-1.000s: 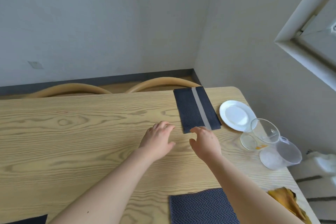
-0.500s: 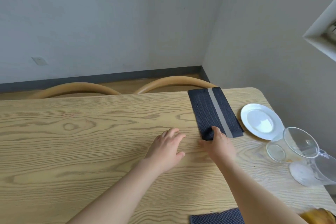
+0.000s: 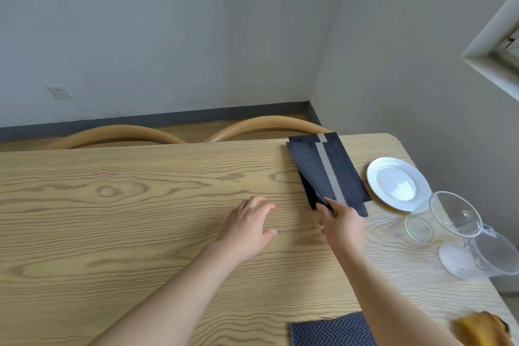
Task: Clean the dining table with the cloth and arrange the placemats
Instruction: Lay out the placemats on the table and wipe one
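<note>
A folded dark navy placemat (image 3: 334,171) with a grey stripe lies at the far right of the wooden dining table (image 3: 140,219). My right hand (image 3: 341,226) pinches its near corner and lifts the top layer, so the fold opens a little. My left hand (image 3: 247,229) hovers just over the table to the left, fingers relaxed and spread, holding nothing. A second navy placemat (image 3: 331,331) lies at the near edge. A yellow cloth (image 3: 481,330) sits bunched at the near right corner.
A white plate (image 3: 396,182) lies right of the folded placemat. A clear glass bowl (image 3: 421,229) and a clear jug on its side (image 3: 474,244) are near the right edge. Two curved wooden chair backs (image 3: 118,133) stand behind the table by the wall.
My right hand reached the placemat's near corner, took hold and raised the top layer. My left hand stayed about where it was. The view shifted.
</note>
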### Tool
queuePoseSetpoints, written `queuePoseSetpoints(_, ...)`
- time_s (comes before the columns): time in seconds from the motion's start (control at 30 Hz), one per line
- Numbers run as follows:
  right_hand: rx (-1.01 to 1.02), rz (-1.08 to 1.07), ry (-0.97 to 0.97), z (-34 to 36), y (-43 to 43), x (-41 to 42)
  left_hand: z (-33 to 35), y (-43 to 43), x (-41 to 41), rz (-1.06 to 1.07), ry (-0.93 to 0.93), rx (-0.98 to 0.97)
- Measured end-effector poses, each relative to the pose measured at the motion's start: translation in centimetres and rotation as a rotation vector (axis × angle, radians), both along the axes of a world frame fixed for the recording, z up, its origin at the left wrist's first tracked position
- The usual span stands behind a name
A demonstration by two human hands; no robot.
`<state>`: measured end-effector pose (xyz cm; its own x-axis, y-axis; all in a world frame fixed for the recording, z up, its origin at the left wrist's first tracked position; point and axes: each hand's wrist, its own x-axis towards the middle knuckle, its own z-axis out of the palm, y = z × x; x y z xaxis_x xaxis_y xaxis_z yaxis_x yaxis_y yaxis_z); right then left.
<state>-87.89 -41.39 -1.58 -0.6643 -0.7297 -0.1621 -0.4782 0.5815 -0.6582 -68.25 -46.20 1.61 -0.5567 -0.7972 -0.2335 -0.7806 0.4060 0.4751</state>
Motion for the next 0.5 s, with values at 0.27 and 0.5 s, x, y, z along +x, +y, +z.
queuePoseSetpoints(0.27, -0.134, -0.200, -0.273, 4.6, 2.0, 1.0, 1.3, 0.1, 1.2, 0.321, 0.195, 0.205)
queuePoseSetpoints(0.5, -0.122, -0.035, -0.229, 9.7, 1.6, 4.3, 3.0, 0.6, 3.5, 0.486, 0.307, 0.370)
